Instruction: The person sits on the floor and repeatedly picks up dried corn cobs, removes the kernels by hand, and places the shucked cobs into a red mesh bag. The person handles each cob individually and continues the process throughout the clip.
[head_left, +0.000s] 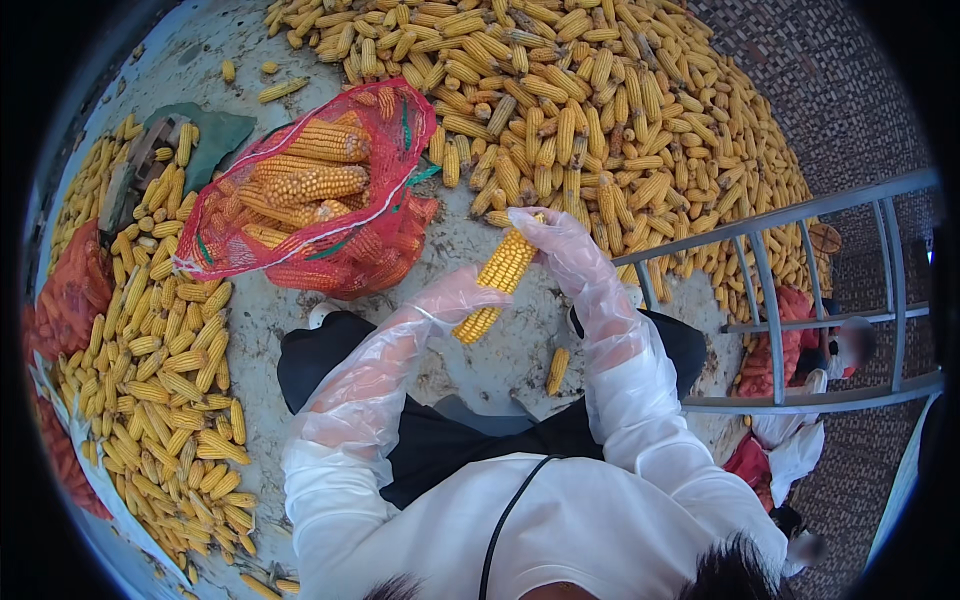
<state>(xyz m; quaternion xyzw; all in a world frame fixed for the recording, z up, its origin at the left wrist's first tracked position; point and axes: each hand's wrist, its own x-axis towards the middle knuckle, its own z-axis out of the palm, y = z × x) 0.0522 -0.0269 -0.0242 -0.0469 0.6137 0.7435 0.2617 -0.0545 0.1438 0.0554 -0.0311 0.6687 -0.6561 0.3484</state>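
An ear of yellow corn (505, 264) is held tilted between both hands, over the floor in front of me. My left hand (461, 291), in a long clear plastic glove, grips its lower part. Around the upper end close the fingers of my right hand (550, 238), gloved the same way. A red mesh sack (352, 270) stands beyond my left hand, its mouth spread wide. Several husked ears (315, 180) lie inside it. One loose ear (557, 371) rests on the floor between my legs.
A large corn heap (570, 112) spreads ahead, and another pile (165, 360) lies at left. Filled red mesh sacks (71, 292) stand beyond that. A metal ladder-like frame (765, 315) juts in at right. Past it are two people, a red sack (776, 345) and white sacking (796, 457).
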